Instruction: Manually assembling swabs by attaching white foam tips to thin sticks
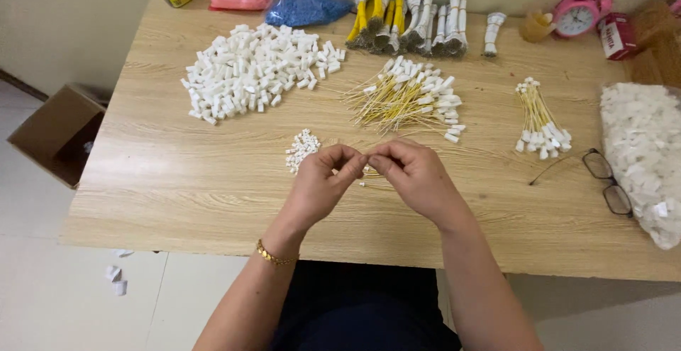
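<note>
- A person sits at a wooden table [177, 181], seen from above, both hands meeting over its near middle.
- The left hand [320, 184], with a gold bracelet [273, 255] on the wrist, pinches thumb and fingertips together on something small. I cannot tell for sure what it is.
- The right hand [418, 177] pinches in the same way, its fingertips touching those of the left. A thin yellow wire [370, 184] shows just below where they meet. Whether the hand grips it is hidden.
- A small cluster of white caps [301, 149] lies just left of the hands, slightly farther off.
- The wire looks light and thin, likely to bend easily. It is probably best held near its end, close to the cap. The caps look tiny, hard and light, likely to slip or roll, so a fingertip pinch on the sides suits them.
- Far left sits a large heap of white caps [252, 71].
- Far centre lies a loose pile of yellow wires with white ends [411, 99].
- Right of it lies a neater bunch of the same [540, 120].
- Bundles [408, 28] of wires lie along the far edge, beside a blue bag [305, 3].
- At the far right stands a pink alarm clock [576, 14].
- Glasses [606, 181] rest near the right edge, next to a bag of white pieces [642, 152].
- A cardboard box [57, 135] sits on the floor at left.
</note>
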